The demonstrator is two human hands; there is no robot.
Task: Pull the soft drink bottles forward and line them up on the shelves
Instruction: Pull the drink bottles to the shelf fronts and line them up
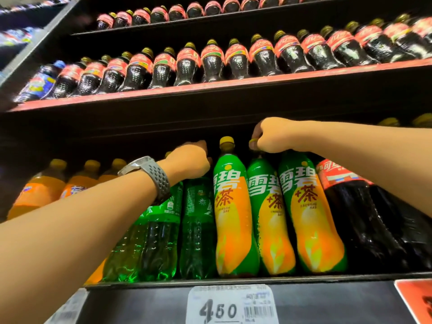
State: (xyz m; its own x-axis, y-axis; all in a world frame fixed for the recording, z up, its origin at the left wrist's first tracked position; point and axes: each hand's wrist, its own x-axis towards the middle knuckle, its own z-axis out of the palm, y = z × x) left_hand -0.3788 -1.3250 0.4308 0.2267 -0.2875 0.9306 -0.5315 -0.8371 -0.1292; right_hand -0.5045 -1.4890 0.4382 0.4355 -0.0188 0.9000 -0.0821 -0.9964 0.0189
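Left hand (pixel 189 161): centre of the frame, knuckles up, fingers curled down over the hidden top of the dark green bottle (pixel 198 220), gripping it.
Watch (pixel 153 176): on the left wrist, grey rubbery strap punched with round holes.
Right hand (pixel 273 136): right of centre, fist clamped on the yellow cap (pixel 253 143) of the middle tea-soda bottle (pixel 268 218).
Tea-soda bottles: three in a row at the shelf's front edge, glossy waisted plastic, green above and orange below; the left one (pixel 230 206) shows its ribbed yellow cap, and the right one (pixel 311 218) touches the middle one.
Clear green bottle (pixel 161 232): left of the dark one, dimpled and shiny.
Orange soda bottles (pixel 37 188): lower left, yellow caps.
Cola bottle (pixel 350 211): lower right, dark with a red label.
Upper cola row (pixel 210 61): red labels, yellow caps, lined along the red shelf lip (pixel 210 87).
Price tag (pixel 231 305): white paper, bottom centre, reading 4.50.
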